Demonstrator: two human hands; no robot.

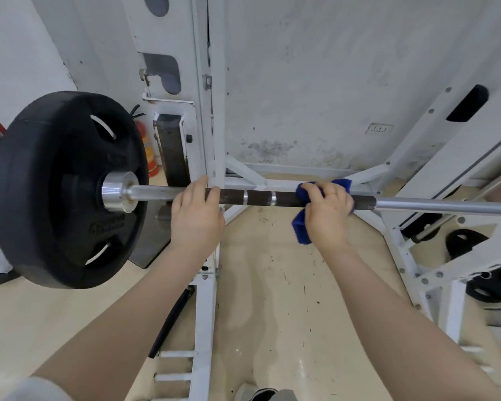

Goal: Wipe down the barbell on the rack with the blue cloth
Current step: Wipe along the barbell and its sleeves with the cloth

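Note:
The barbell (258, 197) runs level across the view, with a dark knurled middle section and bare steel toward each end. A big black weight plate (61, 189) sits on its left end. My left hand (195, 215) grips the bar where the steel meets the dark section. My right hand (329, 212) holds the blue cloth (301, 227) wrapped round the bar near the right end of the dark section. Cloth corners stick out above and below the hand.
The white rack (209, 111) stands behind the bar, its frame spreading over the beige floor (272, 285). Smaller black plates (489, 285) hang on pegs at the lower right. A red fire extinguisher (149, 151) stands by the wall at left. My shoe (261, 395) shows at the bottom.

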